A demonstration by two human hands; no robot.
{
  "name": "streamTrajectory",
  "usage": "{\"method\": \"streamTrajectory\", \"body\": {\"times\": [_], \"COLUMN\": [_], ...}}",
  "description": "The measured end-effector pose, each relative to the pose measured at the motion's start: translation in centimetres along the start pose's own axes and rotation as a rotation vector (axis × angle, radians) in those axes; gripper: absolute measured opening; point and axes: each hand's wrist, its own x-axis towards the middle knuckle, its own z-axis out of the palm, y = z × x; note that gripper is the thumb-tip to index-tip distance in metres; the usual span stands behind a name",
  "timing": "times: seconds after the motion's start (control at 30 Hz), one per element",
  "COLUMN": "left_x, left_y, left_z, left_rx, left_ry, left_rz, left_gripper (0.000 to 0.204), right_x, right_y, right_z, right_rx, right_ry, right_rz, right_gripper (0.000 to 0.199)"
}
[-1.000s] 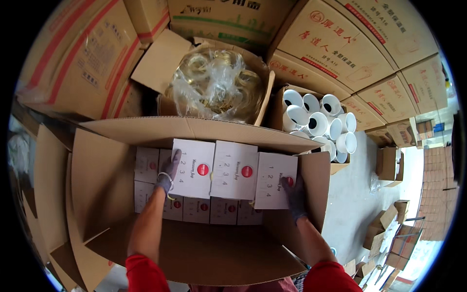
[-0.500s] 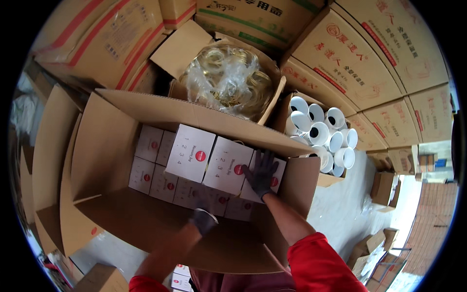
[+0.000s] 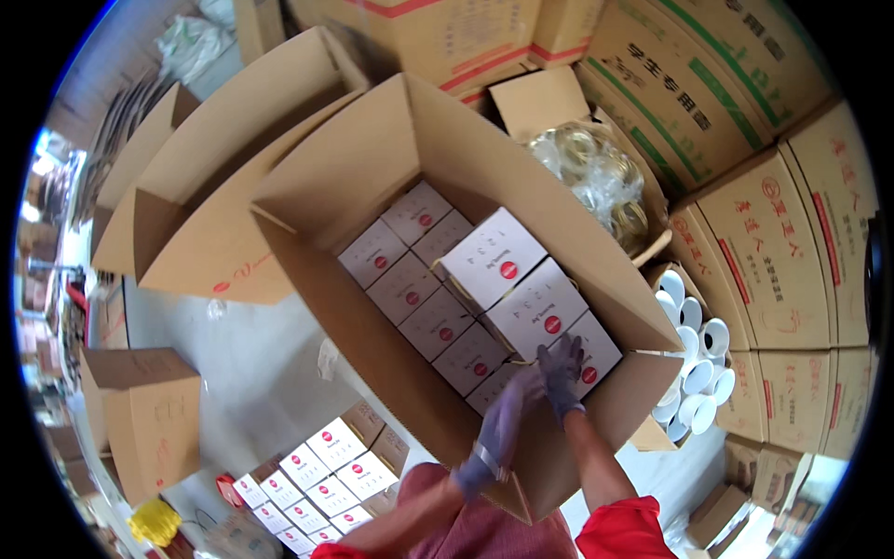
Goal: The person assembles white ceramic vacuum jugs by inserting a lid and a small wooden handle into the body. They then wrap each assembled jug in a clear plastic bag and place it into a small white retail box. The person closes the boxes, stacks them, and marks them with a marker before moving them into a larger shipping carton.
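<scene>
Both my hands wear grey gloves and are inside a large open cardboard carton (image 3: 340,172). My right hand (image 3: 562,373) lies with fingers stretched over the nearest upper white box (image 3: 594,349). My left hand (image 3: 505,419), smeared by motion, is beside it over the carton's near end; its fingers cannot be made out. Two more upper boxes, a middle one (image 3: 531,312) and a far one (image 3: 492,265), run in line along the carton's right side. Lower white boxes (image 3: 410,289) with red dots stand in rows to their left. Thin yellowish cords show beside the upper boxes.
More white boxes (image 3: 335,443) sit in a carton on the floor at lower left. Open cartons (image 3: 214,238) stand at left. Beyond the right side are a carton of bagged golden rings (image 3: 596,177), white cylindrical cups (image 3: 694,373), and stacked brown cartons (image 3: 773,233).
The view has turned, so the carton now slants and the floor boxes show at lower left. My left hand has moved from the lower boxes toward my right hand, which stays on the same upper box.
</scene>
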Motion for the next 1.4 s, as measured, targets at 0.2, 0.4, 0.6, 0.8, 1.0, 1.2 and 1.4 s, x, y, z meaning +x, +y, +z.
{"method": "streamTrajectory", "body": {"times": [0.2,0.4,0.6,0.8,1.0,1.2,1.4], "left_x": [-17.2,-30.8,-42.1,-38.4,-27.2,-20.8,-27.7], "left_y": [3.0,-12.7,-30.7,-30.9,-35.3,-36.0,-27.6], "left_z": [-10.0,-27.9,-40.1,-47.0,-53.1,-56.6,-44.5], "left_rx": [0.515,0.559,0.215,-0.741,-1.128,-1.337,-1.478], "left_ry": [0.120,0.875,1.086,1.021,1.028,0.890,0.893], "left_rz": [0.315,0.026,-0.321,-0.282,-0.128,0.311,0.184], "left_gripper": [0.037,0.036,0.041,0.047,0.074,0.083,0.067], "right_x": [-13.4,-30.0,-38.1,-36.9,-31.6,-29.9,-28.3], "right_y": [-18.6,-23.3,-17.7,-21.5,-32.6,-34.3,-32.3], "right_z": [-12.8,-1.0,15.2,31.2,46.5,52.4,33.2], "right_rx": [0.412,0.499,0.122,-0.283,-0.624,-0.635,-0.522], "right_ry": [-0.008,-0.646,-0.848,-0.796,-0.802,-1.305,-0.910], "right_rz": [-0.669,-1.017,-1.073,-1.203,-1.331,-1.153,-1.415], "right_gripper": [0.051,0.049,0.053,0.072,0.101,0.096,0.085]}}
